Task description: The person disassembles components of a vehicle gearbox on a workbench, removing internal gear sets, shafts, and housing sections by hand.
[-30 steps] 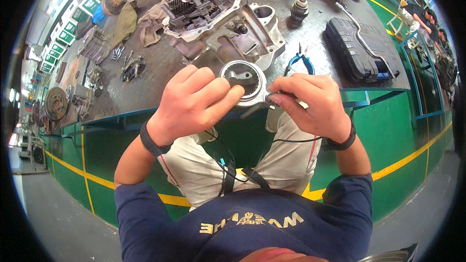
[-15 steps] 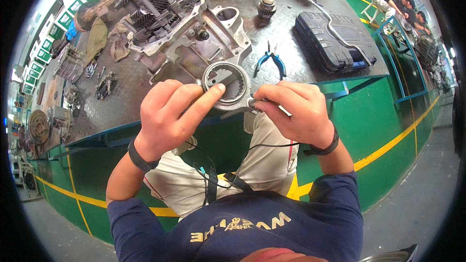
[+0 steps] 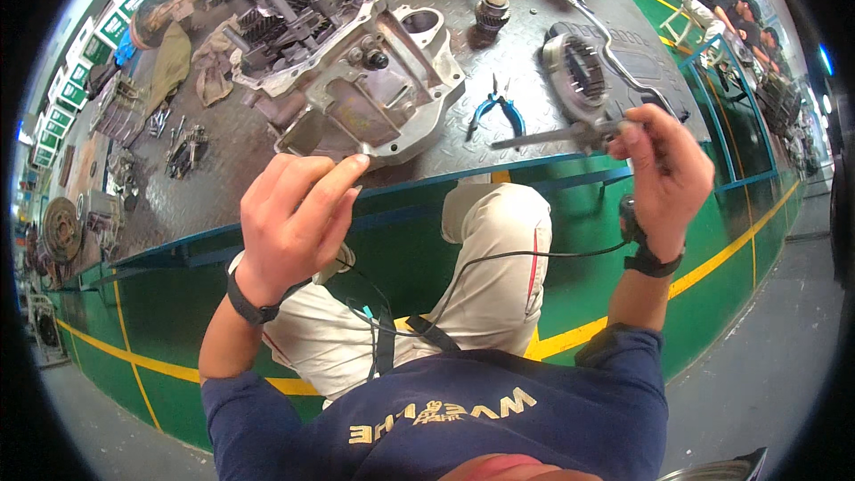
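My right hand (image 3: 668, 169) pinches the stem of a metal shift fork (image 3: 583, 136) between thumb and fingers. With the fork comes a toothed synchronizer sleeve (image 3: 558, 76), tilted on edge in front of the black tool case, slightly blurred. My left hand (image 3: 298, 214) holds nothing; its fingers are apart, index finger stretched toward the near rim of the gearbox housing (image 3: 392, 147). Its fingertip overlaps that rim in view, and contact is not certain. Blue-handled pliers (image 3: 497, 113) lie on the bench between the housing and the fork.
The steel bench (image 3: 240, 187) carries a gear cluster (image 3: 276, 0) by the housing, small metal parts (image 3: 189, 151) and rags (image 3: 214, 62) at left. A bent bar (image 3: 614, 58) lies on the tool case (image 3: 646, 71). A black cable (image 3: 534, 255) reaches my right wrist. People sit at far right.
My right hand has carried the fork and sleeve right, away from the housing, turning the sleeve on edge. My left hand has let go of the sleeve and stays near the bench edge.
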